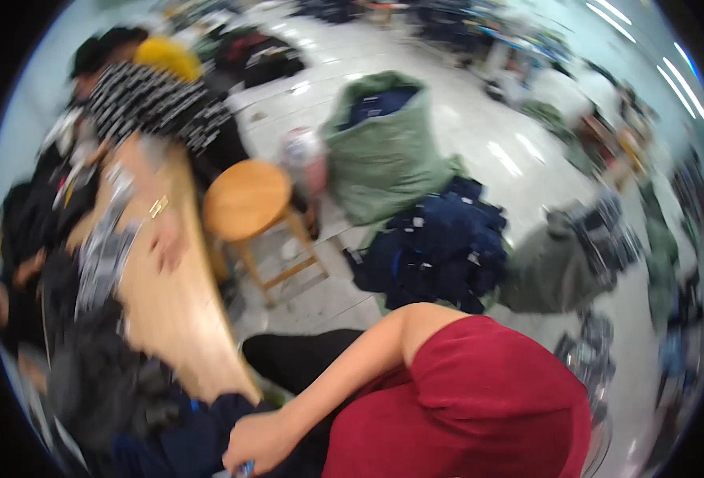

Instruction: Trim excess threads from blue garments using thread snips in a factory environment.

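Observation:
From the red sleeve [479,358], my bare right arm reaches to the lower left. At its end my right hand [260,442] is closed, with a small blue and shiny thing [245,468] showing below the fingers; its kind is not clear. Dark navy cloth [173,438] lies beside and under this hand at the table edge, with a heap of charcoal garments [109,374] further left. My left hand does not show. The picture is blurred by motion.
The light wooden table [169,319] runs along the left. A person in a striped top [161,99] leans over it, a hand [169,247] above the wood. Beyond my knee stand a round stool [248,199], a navy garment pile [440,247] and green sacks [388,155].

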Motion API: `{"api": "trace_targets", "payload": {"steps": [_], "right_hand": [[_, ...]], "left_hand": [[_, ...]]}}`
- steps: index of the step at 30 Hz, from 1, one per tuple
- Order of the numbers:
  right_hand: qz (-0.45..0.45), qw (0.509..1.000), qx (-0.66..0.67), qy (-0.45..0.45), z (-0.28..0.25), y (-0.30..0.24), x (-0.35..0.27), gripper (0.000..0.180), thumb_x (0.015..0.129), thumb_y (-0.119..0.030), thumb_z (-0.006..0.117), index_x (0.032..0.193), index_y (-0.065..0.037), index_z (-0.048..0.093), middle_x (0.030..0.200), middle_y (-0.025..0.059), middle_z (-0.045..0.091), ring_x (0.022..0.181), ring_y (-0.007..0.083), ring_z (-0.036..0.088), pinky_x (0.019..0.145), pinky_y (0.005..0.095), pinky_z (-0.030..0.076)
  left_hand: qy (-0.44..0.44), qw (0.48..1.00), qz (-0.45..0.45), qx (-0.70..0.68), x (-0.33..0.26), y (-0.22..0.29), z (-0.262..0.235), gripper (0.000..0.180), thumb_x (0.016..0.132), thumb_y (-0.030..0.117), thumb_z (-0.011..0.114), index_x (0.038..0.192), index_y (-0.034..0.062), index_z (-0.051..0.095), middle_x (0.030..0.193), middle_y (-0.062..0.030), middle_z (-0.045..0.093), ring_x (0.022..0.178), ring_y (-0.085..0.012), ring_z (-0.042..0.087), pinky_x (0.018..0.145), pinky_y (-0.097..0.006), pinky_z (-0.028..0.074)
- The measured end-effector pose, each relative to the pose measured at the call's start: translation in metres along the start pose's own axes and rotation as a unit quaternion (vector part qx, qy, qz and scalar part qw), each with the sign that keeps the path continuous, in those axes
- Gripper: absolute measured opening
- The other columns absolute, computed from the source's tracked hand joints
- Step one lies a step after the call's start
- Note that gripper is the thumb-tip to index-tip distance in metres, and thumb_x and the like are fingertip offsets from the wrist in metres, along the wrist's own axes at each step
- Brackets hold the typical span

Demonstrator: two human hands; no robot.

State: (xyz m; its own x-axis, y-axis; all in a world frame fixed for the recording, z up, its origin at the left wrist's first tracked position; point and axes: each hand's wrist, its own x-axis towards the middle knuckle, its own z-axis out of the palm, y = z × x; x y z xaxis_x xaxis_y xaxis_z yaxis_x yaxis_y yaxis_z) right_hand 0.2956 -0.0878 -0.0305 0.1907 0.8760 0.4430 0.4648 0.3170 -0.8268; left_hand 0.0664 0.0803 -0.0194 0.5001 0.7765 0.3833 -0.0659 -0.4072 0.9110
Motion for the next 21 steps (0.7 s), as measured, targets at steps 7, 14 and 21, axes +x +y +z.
{"api": "trace_targets", "payload": {"steps": [7,14,21], "right_hand": [[0.125,0.987,0.017,-0.098,-0.024,0.003,0.028,0.021,0.079,-0.014,0.063,0.099,-0.008,0.06,0.086,0.009,0.064,0.081,0.0251,0.064,0.069,0.0319,0.05],[0.222,0.97,0.066,-0.078,0.002,-0.012,0.047,0.013,0.085,-0.012,0.059,0.095,-0.004,0.063,0.083,0.0014,0.062,0.077,0.007,0.055,0.071,0.0215,0.042],[0.185,0.974,0.065,-0.117,0.014,-0.017,0.056,0.018,0.083,-0.014,0.063,0.098,-0.004,0.062,0.083,0.0033,0.064,0.075,0.0087,0.058,0.068,0.022,0.045]], "left_hand": [[0.322,0.887,-0.265,-0.197,-0.001,0.029,0.069,0.034,0.091,0.009,0.051,0.123,0.0015,0.044,0.088,-0.0043,0.058,0.068,-0.0086,0.053,0.058,-0.02,0.044],[0.248,0.895,-0.26,-0.265,-0.011,0.038,0.072,0.008,0.083,0.01,0.064,0.084,0.0087,0.056,0.069,0.0057,0.052,0.06,-0.0034,0.048,0.056,-0.019,0.039],[0.235,0.9,-0.237,-0.281,-0.016,0.041,0.073,0.01,0.083,0.008,0.063,0.092,0.0049,0.059,0.082,0.0018,0.062,0.069,-0.0041,0.055,0.059,-0.018,0.043]]}}
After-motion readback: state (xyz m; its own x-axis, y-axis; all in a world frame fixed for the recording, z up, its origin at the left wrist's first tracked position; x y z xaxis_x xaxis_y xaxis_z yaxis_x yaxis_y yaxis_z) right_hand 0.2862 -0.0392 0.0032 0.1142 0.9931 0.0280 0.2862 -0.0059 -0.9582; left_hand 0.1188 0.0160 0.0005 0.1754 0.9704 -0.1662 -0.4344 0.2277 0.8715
